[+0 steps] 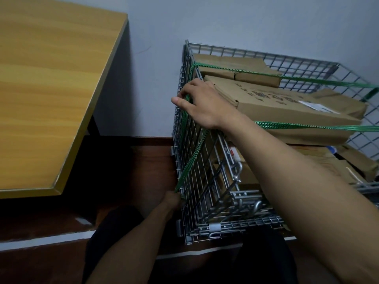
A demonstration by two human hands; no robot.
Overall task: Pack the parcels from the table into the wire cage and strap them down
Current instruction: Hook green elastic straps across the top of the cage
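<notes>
While the fingers (180,95) of the right hand (202,105) curl over the top edge of the wire cage (196,152) and pinch the green strap (192,150) there, thumb stuck out to the left, the left hand (173,199) is down low at the cage's outer wall, closed around the same strap where it reaches the bottom (its fingertips are hidden behind the hand, so how tight that grip is I cannot tell). Between the two hands the strap runs taut and slanted down the outside of the mesh. From the cage's upper corner another run of it crosses over the cardboard parcels (287,105) toward the right, and a second band lies across the large top box nearer the front. The parcels are stacked inside the cage, the top one tilted and rising above the rim, with more boxes below it. A metal latch (238,171) hangs on the cage's front panel. To the left stands the wooden tabletop (53,95), well apart from the cage, and the dark floor (147,160) lies between them, against a pale wall (225,21).
</notes>
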